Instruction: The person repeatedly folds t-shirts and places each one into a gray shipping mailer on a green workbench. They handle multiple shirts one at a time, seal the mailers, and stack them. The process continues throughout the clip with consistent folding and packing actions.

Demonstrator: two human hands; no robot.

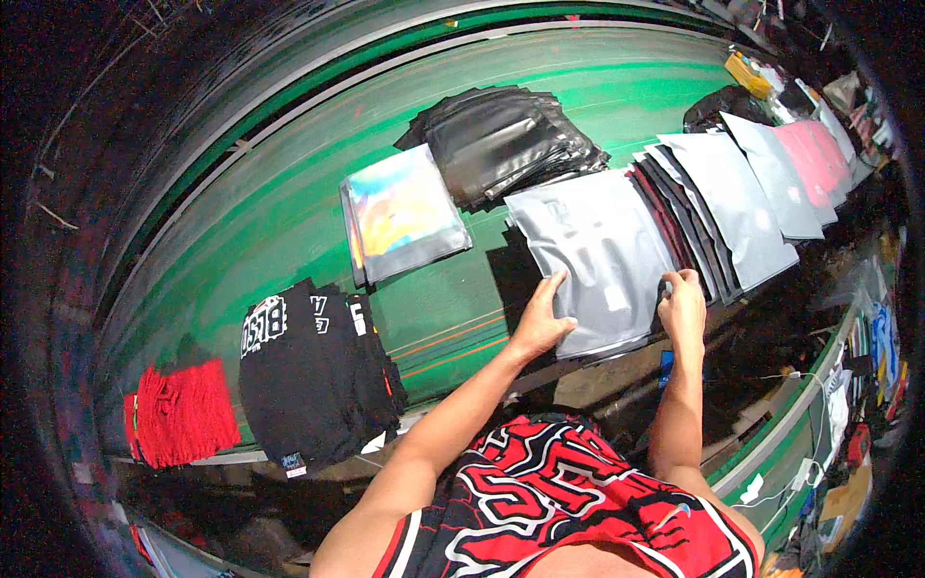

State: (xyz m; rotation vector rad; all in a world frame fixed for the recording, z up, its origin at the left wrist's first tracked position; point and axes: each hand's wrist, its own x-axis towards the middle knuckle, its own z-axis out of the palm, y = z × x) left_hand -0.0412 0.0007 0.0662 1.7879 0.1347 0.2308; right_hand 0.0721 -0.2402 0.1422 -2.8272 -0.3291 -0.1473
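Observation:
A frosted plastic garment bag [603,238] lies before me near the table's front edge, on top of other bags. Something flat inside shows faintly, with a small white patch. My left hand [543,318] rests against its left edge, thumb and fingers apart. At the opposite edge, the curled fingers of my right hand [681,307] pinch the bag's border; the thumb is mostly hidden. Just right of it, dark and maroon folded garments in bags [668,209] overlap in a row. Further along lie more frosted bags [730,202], the farthest showing pink contents [813,162].
On the green table [448,318] lie a stack of black plastic bags [506,141], shiny clear bags [405,209], black printed garments [311,390] and red folded garments [188,412]. A yellow object [748,74] sits far right. Another green surface [766,441] with white cables stands at lower right.

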